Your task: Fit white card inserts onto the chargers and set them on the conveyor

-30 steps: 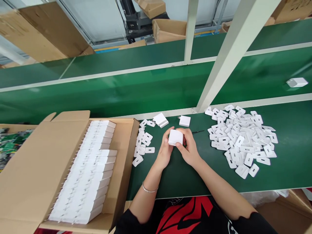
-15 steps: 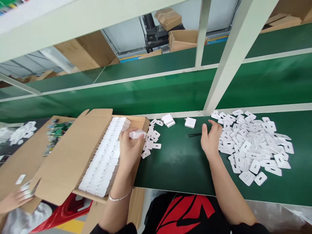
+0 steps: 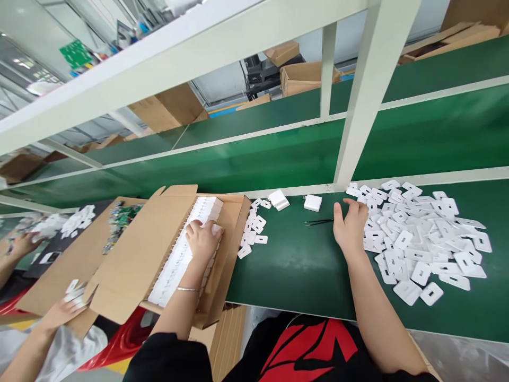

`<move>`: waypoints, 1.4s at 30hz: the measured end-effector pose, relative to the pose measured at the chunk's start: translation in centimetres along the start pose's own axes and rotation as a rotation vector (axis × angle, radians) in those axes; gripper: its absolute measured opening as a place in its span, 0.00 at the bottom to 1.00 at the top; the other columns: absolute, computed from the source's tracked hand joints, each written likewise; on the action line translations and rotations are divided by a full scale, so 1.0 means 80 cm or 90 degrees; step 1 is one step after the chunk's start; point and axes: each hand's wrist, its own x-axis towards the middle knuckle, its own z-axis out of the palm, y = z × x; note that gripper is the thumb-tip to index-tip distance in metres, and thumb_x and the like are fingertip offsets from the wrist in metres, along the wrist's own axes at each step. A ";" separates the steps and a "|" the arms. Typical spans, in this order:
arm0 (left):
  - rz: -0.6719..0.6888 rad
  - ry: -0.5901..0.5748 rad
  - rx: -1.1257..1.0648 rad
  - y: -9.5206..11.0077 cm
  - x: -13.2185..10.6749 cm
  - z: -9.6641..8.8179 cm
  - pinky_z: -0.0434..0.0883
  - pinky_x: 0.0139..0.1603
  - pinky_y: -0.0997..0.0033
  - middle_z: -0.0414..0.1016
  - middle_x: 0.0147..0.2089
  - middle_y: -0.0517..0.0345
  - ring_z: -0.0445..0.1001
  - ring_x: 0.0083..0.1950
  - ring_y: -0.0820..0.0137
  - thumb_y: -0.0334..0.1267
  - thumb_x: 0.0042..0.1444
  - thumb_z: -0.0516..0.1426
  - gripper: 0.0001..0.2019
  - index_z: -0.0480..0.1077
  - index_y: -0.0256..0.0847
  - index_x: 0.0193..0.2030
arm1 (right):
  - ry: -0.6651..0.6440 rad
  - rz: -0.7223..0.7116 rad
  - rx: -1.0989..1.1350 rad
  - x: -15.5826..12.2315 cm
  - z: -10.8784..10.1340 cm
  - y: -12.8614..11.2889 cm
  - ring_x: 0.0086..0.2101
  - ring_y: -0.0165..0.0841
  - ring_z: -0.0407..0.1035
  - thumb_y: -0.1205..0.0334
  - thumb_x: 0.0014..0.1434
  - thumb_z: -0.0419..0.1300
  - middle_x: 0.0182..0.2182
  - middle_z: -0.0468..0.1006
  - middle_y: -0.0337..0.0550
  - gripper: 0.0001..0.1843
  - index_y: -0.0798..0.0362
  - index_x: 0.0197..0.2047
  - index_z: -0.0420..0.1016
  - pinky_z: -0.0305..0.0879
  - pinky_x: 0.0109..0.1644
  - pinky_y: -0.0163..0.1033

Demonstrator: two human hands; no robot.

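Observation:
My left hand (image 3: pixel 202 241) is over the open cardboard box (image 3: pixel 234 249), its fingers closed on a white charger housing (image 3: pixel 216 229) that is mostly hidden. Below it, rows of white charger housings (image 3: pixel 170 273) fill the left part of the box. My right hand (image 3: pixel 352 225) rests on the green table with thumb and forefinger apart. Dark tweezers (image 3: pixel 318 222) lie just left of it, their rear end reaching the hand. Beside it on the right spreads a large pile of white slotted plates (image 3: pixel 421 239).
Two white chargers (image 3: pixel 279 200) (image 3: pixel 313 202) stand near the table's back rail. A few slotted plates (image 3: pixel 253 228) lie beside the box. A post (image 3: pixel 360 101) rises behind my right hand. At left are circuit boards (image 3: pixel 123 217) and a co-worker's hand (image 3: pixel 61 312).
My left hand has moved left and down into the box with the white housing. The view has swung left. My right hand has stayed beside the pile.

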 end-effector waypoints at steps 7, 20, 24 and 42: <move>0.012 -0.012 -0.016 0.015 0.016 -0.032 0.65 0.63 0.36 0.64 0.67 0.27 0.63 0.67 0.33 0.46 0.68 0.56 0.23 0.77 0.36 0.64 | -0.013 -0.016 0.039 0.004 0.000 0.003 0.61 0.54 0.63 0.44 0.71 0.52 0.57 0.66 0.64 0.27 0.56 0.61 0.70 0.62 0.66 0.64; 0.381 -0.109 -0.206 0.241 0.059 -0.074 0.72 0.60 0.47 0.77 0.60 0.35 0.75 0.62 0.43 0.42 0.63 0.66 0.28 0.69 0.33 0.67 | -0.097 0.015 -0.378 0.011 -0.033 0.009 0.55 0.56 0.63 0.63 0.67 0.57 0.57 0.75 0.61 0.21 0.54 0.59 0.81 0.58 0.55 0.57; 0.403 -0.101 -0.247 0.235 0.058 -0.076 0.71 0.63 0.49 0.80 0.59 0.42 0.75 0.62 0.48 0.36 0.63 0.66 0.21 0.71 0.40 0.62 | -0.127 0.025 -0.388 0.014 -0.041 0.009 0.53 0.53 0.65 0.65 0.67 0.56 0.53 0.77 0.59 0.22 0.53 0.60 0.81 0.59 0.54 0.53; 0.438 -0.425 -1.085 0.169 -0.071 -0.157 0.80 0.54 0.59 0.66 0.74 0.46 0.83 0.48 0.67 0.38 0.69 0.64 0.24 0.64 0.55 0.68 | -0.018 -0.068 -0.120 0.029 -0.053 0.024 0.39 0.42 0.76 0.58 0.62 0.61 0.44 0.79 0.50 0.17 0.51 0.52 0.82 0.74 0.44 0.49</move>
